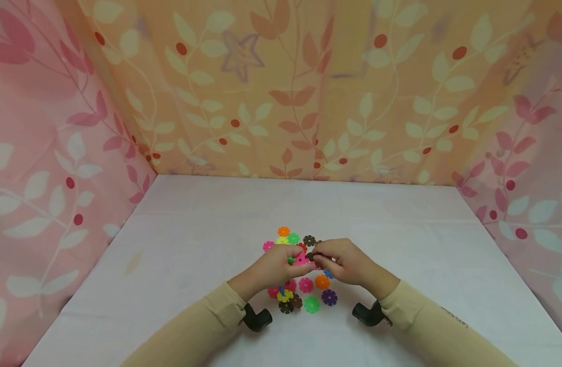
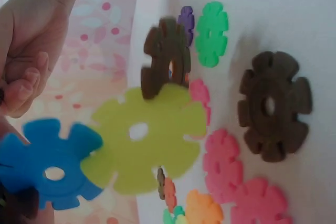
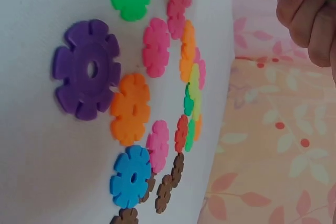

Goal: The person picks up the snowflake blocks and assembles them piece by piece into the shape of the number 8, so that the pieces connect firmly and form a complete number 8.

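Observation:
My left hand (image 1: 270,267) grips a chain of flat notched plastic discs. In the left wrist view a blue disc (image 2: 52,163), a yellow disc (image 2: 142,140) and a brown disc (image 2: 167,51) hang joined from it. A pink disc (image 1: 301,258) and a bit of green show between thumb and fingers. Close beside it, my right hand (image 1: 347,261) pinches a dark brown disc (image 1: 312,256) between thumb and fingertips. The hands nearly meet over the loose discs, and the fingers hide where the held pieces come together.
Loose notched discs lie on the white table (image 1: 193,214) below and around the hands: a purple disc (image 3: 88,69), an orange disc (image 3: 130,109), a light blue disc (image 3: 131,178), a green disc (image 1: 312,304) and several pink and brown ones. Patterned curtains (image 1: 271,92) enclose the table's back and sides.

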`<control>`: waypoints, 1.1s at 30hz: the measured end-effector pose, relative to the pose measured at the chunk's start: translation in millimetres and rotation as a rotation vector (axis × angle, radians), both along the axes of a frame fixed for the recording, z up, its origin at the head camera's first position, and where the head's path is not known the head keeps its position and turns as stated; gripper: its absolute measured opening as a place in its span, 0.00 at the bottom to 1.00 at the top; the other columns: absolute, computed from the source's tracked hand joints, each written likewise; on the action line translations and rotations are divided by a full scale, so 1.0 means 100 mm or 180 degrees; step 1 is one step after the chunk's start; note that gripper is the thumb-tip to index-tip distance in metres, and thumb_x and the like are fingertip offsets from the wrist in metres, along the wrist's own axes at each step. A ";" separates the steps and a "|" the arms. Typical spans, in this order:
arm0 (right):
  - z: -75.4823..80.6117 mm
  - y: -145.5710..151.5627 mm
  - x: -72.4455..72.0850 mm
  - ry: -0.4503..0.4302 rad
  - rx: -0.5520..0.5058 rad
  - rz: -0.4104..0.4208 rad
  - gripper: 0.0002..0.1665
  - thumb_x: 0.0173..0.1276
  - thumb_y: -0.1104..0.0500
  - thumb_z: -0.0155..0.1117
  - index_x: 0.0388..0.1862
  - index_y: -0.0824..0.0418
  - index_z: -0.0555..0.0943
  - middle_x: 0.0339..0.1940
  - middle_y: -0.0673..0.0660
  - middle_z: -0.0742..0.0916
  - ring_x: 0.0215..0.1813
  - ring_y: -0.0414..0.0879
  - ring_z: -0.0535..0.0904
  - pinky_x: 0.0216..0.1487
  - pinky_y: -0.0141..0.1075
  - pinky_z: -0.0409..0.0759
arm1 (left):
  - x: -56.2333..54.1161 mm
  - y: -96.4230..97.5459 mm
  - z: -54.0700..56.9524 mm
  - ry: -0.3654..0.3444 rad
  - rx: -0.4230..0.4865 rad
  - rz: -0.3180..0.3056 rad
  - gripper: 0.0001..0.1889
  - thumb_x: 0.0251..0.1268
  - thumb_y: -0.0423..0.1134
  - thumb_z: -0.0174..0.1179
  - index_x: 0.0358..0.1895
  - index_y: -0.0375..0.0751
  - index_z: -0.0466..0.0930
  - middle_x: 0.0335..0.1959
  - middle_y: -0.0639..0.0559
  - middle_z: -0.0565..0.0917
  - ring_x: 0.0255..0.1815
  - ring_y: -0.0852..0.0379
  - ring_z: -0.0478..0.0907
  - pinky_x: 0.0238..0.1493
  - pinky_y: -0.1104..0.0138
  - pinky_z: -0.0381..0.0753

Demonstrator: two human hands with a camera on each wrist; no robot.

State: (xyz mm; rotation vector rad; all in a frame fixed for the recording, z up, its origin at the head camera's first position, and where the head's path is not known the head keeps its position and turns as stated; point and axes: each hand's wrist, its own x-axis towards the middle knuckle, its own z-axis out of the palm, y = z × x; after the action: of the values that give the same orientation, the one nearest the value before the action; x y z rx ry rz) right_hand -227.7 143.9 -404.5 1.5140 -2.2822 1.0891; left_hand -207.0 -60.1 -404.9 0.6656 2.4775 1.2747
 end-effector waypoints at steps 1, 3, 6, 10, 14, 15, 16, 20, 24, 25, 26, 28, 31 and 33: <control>0.01 0.01 -0.01 -0.0010 0.0012 0.0000 0.04 0.62 0.69 0.59 0.31 0.61 0.79 0.22 0.47 0.81 0.23 0.34 0.72 0.28 0.24 0.76 | 0.00 0.00 0.00 -0.0046 0.0057 -0.0008 0.19 0.57 0.53 0.61 0.22 0.45 0.65 0.14 0.56 0.63 0.14 0.57 0.69 0.17 0.73 0.65; 0.01 0.03 -0.03 -0.0050 0.0019 -0.0033 0.04 0.62 0.68 0.59 0.32 0.62 0.79 0.23 0.47 0.81 0.24 0.33 0.72 0.29 0.24 0.76 | -0.01 0.00 0.02 -0.0159 0.0198 -0.0027 0.15 0.56 0.52 0.62 0.28 0.47 0.70 0.17 0.56 0.68 0.17 0.51 0.76 0.20 0.70 0.73; -0.02 0.07 -0.04 -0.0264 -0.0012 -0.0039 0.05 0.63 0.68 0.58 0.33 0.62 0.80 0.23 0.48 0.82 0.23 0.34 0.74 0.28 0.26 0.77 | 0.00 0.00 0.02 -0.0267 0.0278 -0.0007 0.15 0.55 0.51 0.64 0.39 0.49 0.72 0.21 0.54 0.72 0.20 0.45 0.79 0.24 0.66 0.78; -0.06 0.11 -0.07 -0.0900 0.0002 -0.0031 0.06 0.66 0.66 0.55 0.31 0.60 0.79 0.21 0.51 0.81 0.21 0.42 0.75 0.24 0.30 0.78 | 0.00 -0.02 0.00 -0.0324 0.0259 0.0095 0.13 0.57 0.50 0.62 0.41 0.51 0.73 0.20 0.53 0.73 0.21 0.48 0.78 0.23 0.67 0.76; -0.14 0.13 -0.10 -0.1572 0.0458 -0.0355 0.10 0.68 0.60 0.54 0.27 0.60 0.78 0.18 0.50 0.78 0.21 0.45 0.73 0.23 0.32 0.75 | -0.04 -0.06 -0.06 -0.0416 0.0319 0.0244 0.10 0.59 0.52 0.59 0.37 0.53 0.76 0.20 0.52 0.77 0.22 0.52 0.76 0.24 0.66 0.74; -0.17 0.13 -0.11 -0.1646 0.0644 -0.0460 0.11 0.68 0.59 0.55 0.26 0.60 0.78 0.17 0.49 0.77 0.21 0.42 0.72 0.24 0.31 0.74 | -0.05 -0.06 -0.07 -0.0421 0.0333 0.0277 0.10 0.59 0.53 0.58 0.36 0.54 0.77 0.20 0.52 0.78 0.23 0.52 0.77 0.24 0.65 0.74; -0.20 0.12 -0.12 -0.1680 0.0825 -0.0536 0.11 0.67 0.59 0.56 0.25 0.59 0.78 0.18 0.48 0.77 0.22 0.40 0.72 0.25 0.31 0.73 | -0.06 -0.07 -0.09 -0.0421 0.0353 0.0310 0.10 0.60 0.54 0.57 0.36 0.55 0.78 0.21 0.52 0.78 0.24 0.53 0.77 0.25 0.65 0.75; -0.31 0.10 -0.15 -0.1595 0.1332 -0.0734 0.05 0.63 0.61 0.60 0.29 0.58 0.81 0.22 0.45 0.78 0.25 0.37 0.70 0.28 0.30 0.71 | -0.09 -0.09 -0.13 -0.0507 0.0530 0.0390 0.13 0.63 0.54 0.53 0.41 0.53 0.80 0.25 0.46 0.81 0.30 0.51 0.80 0.33 0.63 0.77; -0.34 0.09 -0.15 -0.1549 0.1451 -0.0864 0.04 0.58 0.64 0.64 0.33 0.58 0.82 0.24 0.44 0.79 0.27 0.39 0.70 0.30 0.30 0.73 | -0.10 -0.10 -0.14 -0.0677 0.0690 0.0522 0.18 0.66 0.53 0.50 0.53 0.49 0.77 0.34 0.42 0.82 0.34 0.55 0.80 0.43 0.61 0.77; -0.33 0.09 -0.15 -0.1543 0.1462 -0.0871 0.04 0.57 0.64 0.65 0.33 0.58 0.82 0.24 0.44 0.79 0.27 0.40 0.71 0.30 0.30 0.73 | -0.11 -0.11 -0.14 -0.0734 0.0727 0.0562 0.20 0.65 0.53 0.50 0.55 0.49 0.75 0.35 0.41 0.82 0.35 0.56 0.79 0.43 0.61 0.77; -0.32 0.09 -0.14 -0.1529 0.1497 -0.0877 0.05 0.56 0.64 0.66 0.32 0.58 0.81 0.23 0.45 0.78 0.27 0.40 0.71 0.29 0.30 0.73 | -0.11 -0.11 -0.14 -0.0791 0.0768 0.0600 0.21 0.65 0.54 0.50 0.56 0.49 0.75 0.37 0.40 0.82 0.36 0.56 0.79 0.43 0.61 0.77; -0.32 0.09 -0.13 -0.1480 0.1577 -0.0859 0.06 0.53 0.64 0.68 0.30 0.57 0.80 0.22 0.46 0.77 0.27 0.40 0.71 0.30 0.31 0.73 | -0.12 -0.12 -0.14 -0.0908 0.0848 0.0635 0.21 0.65 0.54 0.50 0.56 0.47 0.74 0.39 0.39 0.81 0.36 0.54 0.79 0.40 0.62 0.78; -0.35 0.09 -0.11 -0.1297 0.1765 -0.0843 0.10 0.49 0.62 0.70 0.28 0.55 0.77 0.23 0.47 0.76 0.29 0.41 0.70 0.31 0.32 0.71 | -0.12 -0.12 -0.15 -0.1071 0.0975 0.0632 0.22 0.65 0.54 0.51 0.55 0.46 0.75 0.42 0.37 0.80 0.36 0.51 0.79 0.34 0.64 0.78; -0.38 0.09 -0.10 -0.1211 0.1865 -0.0901 0.11 0.48 0.60 0.71 0.27 0.53 0.76 0.25 0.48 0.75 0.30 0.41 0.68 0.31 0.32 0.69 | -0.12 -0.11 -0.16 -0.1144 0.1030 0.0599 0.22 0.65 0.53 0.51 0.56 0.45 0.75 0.42 0.38 0.79 0.36 0.51 0.78 0.32 0.66 0.77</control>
State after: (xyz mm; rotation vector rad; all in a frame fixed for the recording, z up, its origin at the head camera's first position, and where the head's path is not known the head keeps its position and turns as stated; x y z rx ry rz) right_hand -237.4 152.4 -442.7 1.1417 -3.1667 0.7061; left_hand -218.9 -71.4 -420.5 0.2408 2.0997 1.7168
